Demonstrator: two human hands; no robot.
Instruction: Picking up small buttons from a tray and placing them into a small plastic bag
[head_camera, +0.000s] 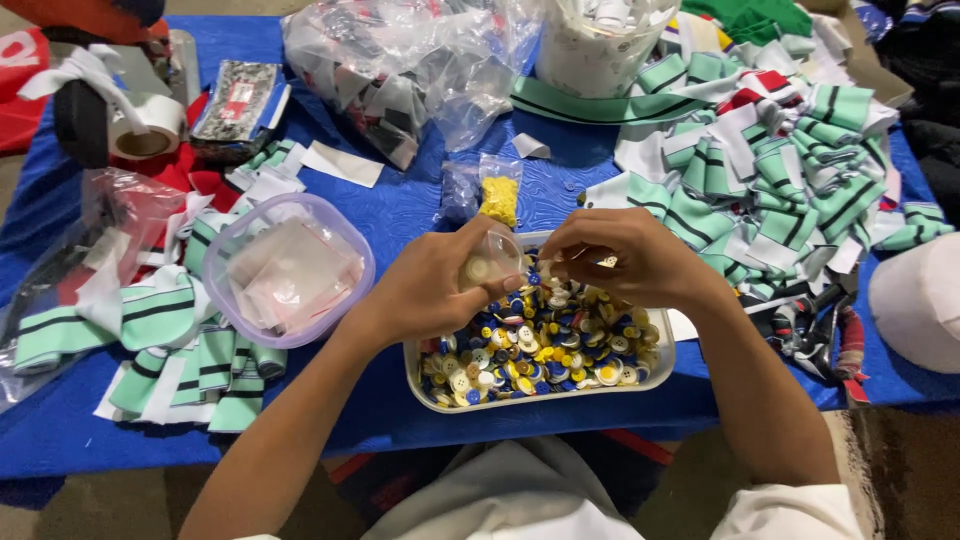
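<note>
A white rectangular tray (664, 366) sits at the near edge of the blue table, filled with several loose buttons (545, 350) in blue, yellow, white and brown. Above its far side, my left hand (440, 285) grips a small clear plastic bag (490, 260) with pale buttons inside. My right hand (625, 258) hovers beside it, fingers pinched together on something small at the bag's mouth; what it holds is too small to tell.
A clear lidded bowl (288, 270) of white patches stands to the left. Green, white and black striped fabric pieces lie left (150, 325) and right (780, 170). A small bag of yellow bits (498, 195), a tape roll (148, 128) and plastic bags (400, 60) lie beyond.
</note>
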